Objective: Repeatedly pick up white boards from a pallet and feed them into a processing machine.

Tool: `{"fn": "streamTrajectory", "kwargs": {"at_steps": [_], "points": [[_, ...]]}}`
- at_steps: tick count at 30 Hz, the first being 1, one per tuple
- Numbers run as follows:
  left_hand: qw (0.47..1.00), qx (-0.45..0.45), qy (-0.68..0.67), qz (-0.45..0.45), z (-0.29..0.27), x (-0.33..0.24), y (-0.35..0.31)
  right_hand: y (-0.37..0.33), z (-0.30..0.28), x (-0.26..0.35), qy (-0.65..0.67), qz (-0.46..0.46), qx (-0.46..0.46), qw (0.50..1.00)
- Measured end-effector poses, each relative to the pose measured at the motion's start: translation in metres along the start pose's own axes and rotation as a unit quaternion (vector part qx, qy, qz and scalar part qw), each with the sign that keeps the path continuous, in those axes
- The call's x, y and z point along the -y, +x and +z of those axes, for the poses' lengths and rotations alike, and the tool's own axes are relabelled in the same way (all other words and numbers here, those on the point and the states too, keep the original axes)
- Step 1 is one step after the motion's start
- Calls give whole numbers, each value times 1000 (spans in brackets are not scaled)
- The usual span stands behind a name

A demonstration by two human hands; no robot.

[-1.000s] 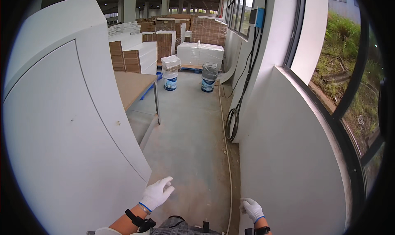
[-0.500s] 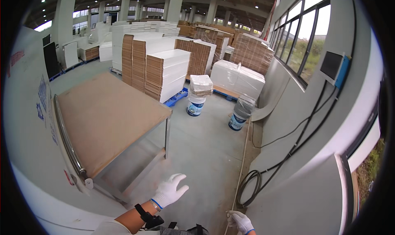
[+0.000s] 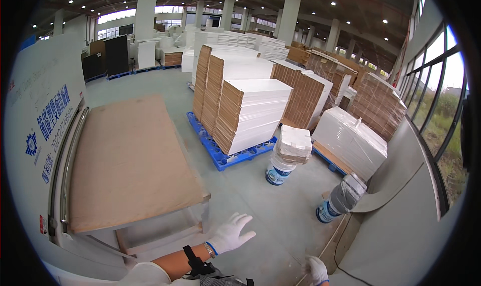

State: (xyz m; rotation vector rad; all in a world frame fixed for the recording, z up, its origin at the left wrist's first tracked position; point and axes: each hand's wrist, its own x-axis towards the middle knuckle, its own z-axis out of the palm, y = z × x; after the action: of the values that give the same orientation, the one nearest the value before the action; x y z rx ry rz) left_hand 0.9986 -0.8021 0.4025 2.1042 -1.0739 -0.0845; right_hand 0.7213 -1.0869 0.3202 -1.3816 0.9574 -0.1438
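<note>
My left hand (image 3: 231, 233), in a white knit glove with a blue cuff, reaches out over the floor with its fingers spread and nothing in it. It is nearest to the front corner of a table with a brown board top (image 3: 130, 156), but apart from it. At the lower edge hangs my right hand (image 3: 317, 270), gloved the same way. Its fingers are blurred, and nothing shows clearly in them. A black strap with a small device (image 3: 198, 263) sits on my left forearm.
Left of the table stands a white machine panel (image 3: 45, 105) with a metal roller (image 3: 75, 161). Ahead, stacked white boards (image 3: 260, 118) rest on a blue pallet (image 3: 223, 161). Two buckets, one upright (image 3: 279, 172) and one tilted (image 3: 328, 211), stand near the right wall (image 3: 401, 206).
My view has swung left, so the table, stacks and buckets sit farther right or lower in the picture. My left hand stays outstretched; the right hand stays low.
</note>
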Motion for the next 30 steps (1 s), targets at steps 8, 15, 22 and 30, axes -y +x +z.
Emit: {"fn": "streamTrajectory", "kwargs": {"at_steps": [8, 15, 22, 30], "points": [[978, -142, 112, -106, 18, 68, 222, 252, 167, 200, -49, -25, 290, 955], [957, -207, 99, -177, 8, 173, 402, 448, 235, 349, -179, -81, 390, 900], [931, -237, 218, -170, -76, 245, 524, 629, 275, 435, 93, 36, 452, 886], [865, -265, 397, -155, -173, 387, 756, 826, 401, 565, 95, 5, 567, 818]]}}
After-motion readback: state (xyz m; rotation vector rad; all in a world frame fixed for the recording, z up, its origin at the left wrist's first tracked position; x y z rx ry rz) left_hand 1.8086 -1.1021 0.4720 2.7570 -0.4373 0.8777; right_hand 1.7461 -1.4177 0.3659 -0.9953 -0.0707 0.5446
